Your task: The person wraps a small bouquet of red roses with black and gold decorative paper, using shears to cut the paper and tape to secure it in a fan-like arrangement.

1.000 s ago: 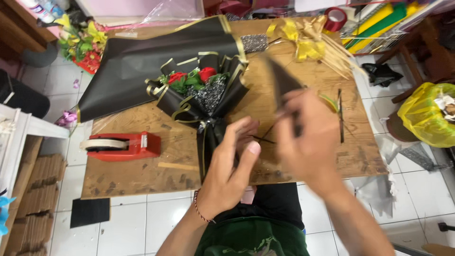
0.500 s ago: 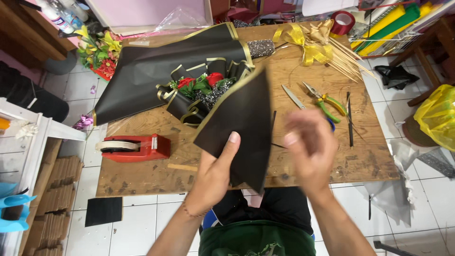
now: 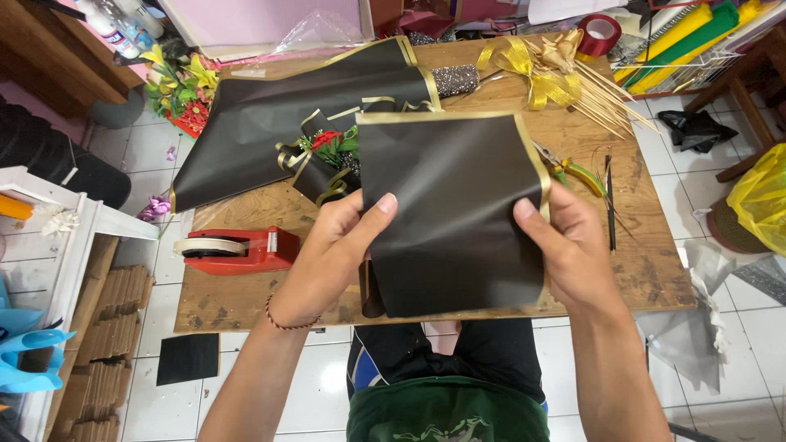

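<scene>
White tiled floor (image 3: pixel 270 385) surrounds a worn wooden counter (image 3: pixel 246 295); a white shelf unit (image 3: pixel 82 237) stands left of the fingers, a wooden stool (image 3: pixel 749 98) far right.

The scene is bright and evenly lit, with soft light from above and no hard glare. The wooden counter (image 3: pixel 246 286) is well exposed, its grain and stains clear. The black sheet (image 3: pixel 450 213) looks matte with only a faint sheen, and its gold edge catches a little light. Shadows are weak: a soft one lies beside the red tape dispenser (image 3: pixel 237 250). Both hands are sharp, without motion blur. The wide lens bends straight lines near the frame edges, so the floor tiles (image 3: pixel 737 327) curve outward. The yellow bag (image 3: pixel 761 205) at the right edge looks slightly overexposed.
</scene>
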